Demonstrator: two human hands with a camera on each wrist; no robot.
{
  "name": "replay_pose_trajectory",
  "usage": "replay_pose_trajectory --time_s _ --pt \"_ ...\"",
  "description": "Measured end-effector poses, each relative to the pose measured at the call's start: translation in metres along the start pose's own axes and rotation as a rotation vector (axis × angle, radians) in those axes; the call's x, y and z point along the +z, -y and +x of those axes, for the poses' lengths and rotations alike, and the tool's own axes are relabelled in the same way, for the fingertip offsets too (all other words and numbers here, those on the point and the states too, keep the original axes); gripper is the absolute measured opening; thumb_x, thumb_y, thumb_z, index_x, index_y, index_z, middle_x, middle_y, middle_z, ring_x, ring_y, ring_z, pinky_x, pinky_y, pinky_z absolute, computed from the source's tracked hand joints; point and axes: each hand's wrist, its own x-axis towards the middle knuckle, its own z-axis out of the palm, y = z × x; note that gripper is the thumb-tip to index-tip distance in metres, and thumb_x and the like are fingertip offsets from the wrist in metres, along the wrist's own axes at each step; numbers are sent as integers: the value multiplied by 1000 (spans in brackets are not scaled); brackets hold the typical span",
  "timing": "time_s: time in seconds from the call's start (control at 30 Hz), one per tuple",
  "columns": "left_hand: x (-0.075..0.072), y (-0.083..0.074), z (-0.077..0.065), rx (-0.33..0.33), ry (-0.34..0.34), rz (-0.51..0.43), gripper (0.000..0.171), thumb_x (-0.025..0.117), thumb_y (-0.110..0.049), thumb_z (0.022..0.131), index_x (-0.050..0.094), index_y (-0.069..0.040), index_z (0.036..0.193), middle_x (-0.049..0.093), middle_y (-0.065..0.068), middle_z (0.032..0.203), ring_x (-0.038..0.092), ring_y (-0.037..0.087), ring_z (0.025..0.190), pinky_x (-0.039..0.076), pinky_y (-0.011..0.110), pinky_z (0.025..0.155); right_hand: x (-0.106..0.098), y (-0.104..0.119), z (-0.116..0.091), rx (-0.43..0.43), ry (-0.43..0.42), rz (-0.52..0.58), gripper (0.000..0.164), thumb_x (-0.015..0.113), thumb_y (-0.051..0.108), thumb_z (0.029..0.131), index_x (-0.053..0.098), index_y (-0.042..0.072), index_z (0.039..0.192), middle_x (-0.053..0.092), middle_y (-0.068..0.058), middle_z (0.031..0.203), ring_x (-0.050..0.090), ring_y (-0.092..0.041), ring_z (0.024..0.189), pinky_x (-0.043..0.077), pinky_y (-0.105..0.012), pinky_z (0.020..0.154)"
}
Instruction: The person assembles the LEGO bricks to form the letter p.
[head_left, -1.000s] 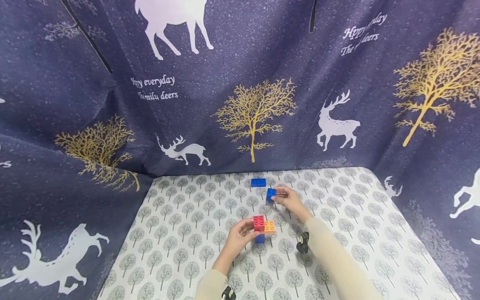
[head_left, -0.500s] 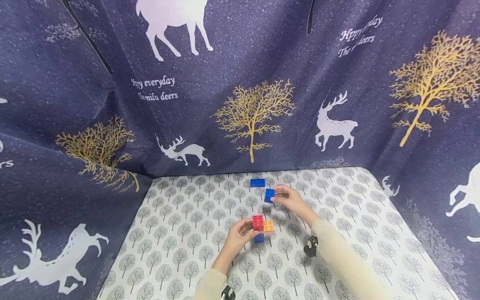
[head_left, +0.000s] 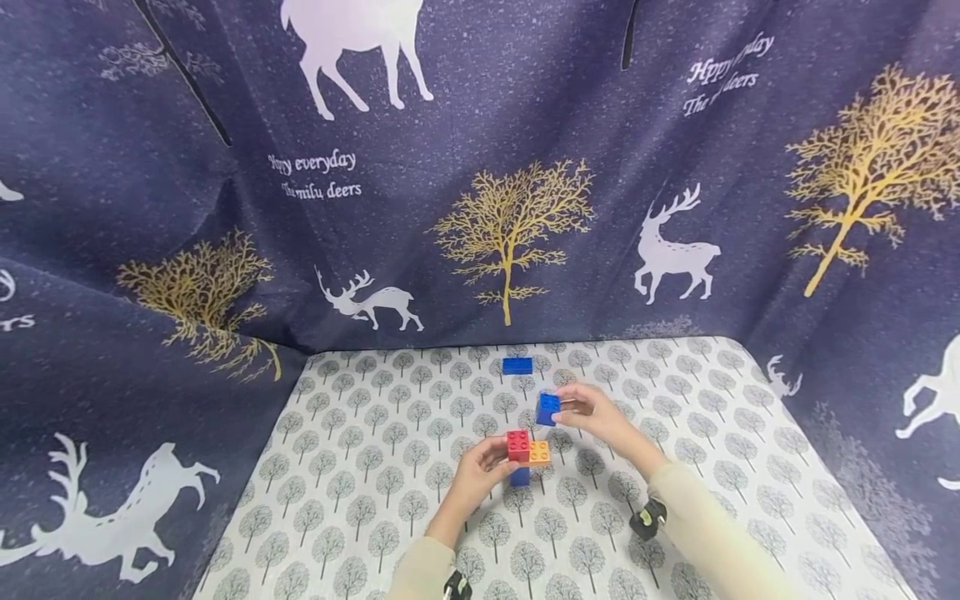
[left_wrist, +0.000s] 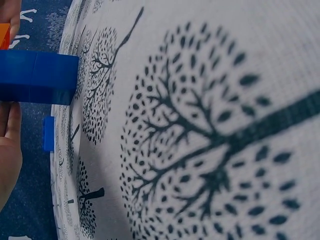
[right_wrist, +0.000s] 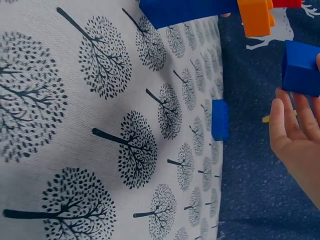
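Gripping the upper part of a block stack (head_left: 519,457), your left hand (head_left: 472,477) has thumb and fingers curled round it, with a cream sleeve (head_left: 420,567) and a small black device (head_left: 457,587) at the wrist. Well beyond it, near the far edge of the tree-print cloth (head_left: 360,483), a flat blue brick (head_left: 517,366) lies. Your stack has a red block (head_left: 517,442) on top and an upright blue column (head_left: 520,477) at the bottom; whether its foot meets the cloth you can't tell. Between them, an orange block (head_left: 539,452) juts out to the right, four studs bare. Just beyond and right of the stack, apart from it, you have a smaller blue block (head_left: 548,408) above the cloth, studs up, its hollow underside showing in the right wrist view. Your right hand (head_left: 596,414) pinches that block from the right. Farther right are a second black device (head_left: 648,519) and your other cream sleeve (head_left: 712,533), with a dark deer-print curtain (head_left: 420,183) behind everything
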Motion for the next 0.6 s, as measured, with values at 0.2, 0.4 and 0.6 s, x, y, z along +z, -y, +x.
replay_pose_trajectory --time_s 0.2,0.4,0.6 --pt "0 0 -1 -16 -1 -4 42 71 -13 85 58 -3 123 61 16 126 56 30 119 49 24 98 4 7 -16 -7 11 -58 43 72 17 86 56 4 123 62 -16 120 59 -33 112 54 -28 92" --pt "0 -7 -2 -19 -3 -4 41 72 -14 85 59 -3 122 62 15 125 57 30 119 48 23 98 7 5 -27 -33 47 -33 47 73 15 85 55 3 126 61 -17 122 58 -37 112 55 -28 90" --pt "-1 1 1 1 3 21 41 72 -18 85 60 -5 121 62 12 125 58 27 119 48 26 100 10 0 -34 -59 85 -41 47 71 14 86 55 2 129 61 -16 123 59 -36 110 57 -30 88"
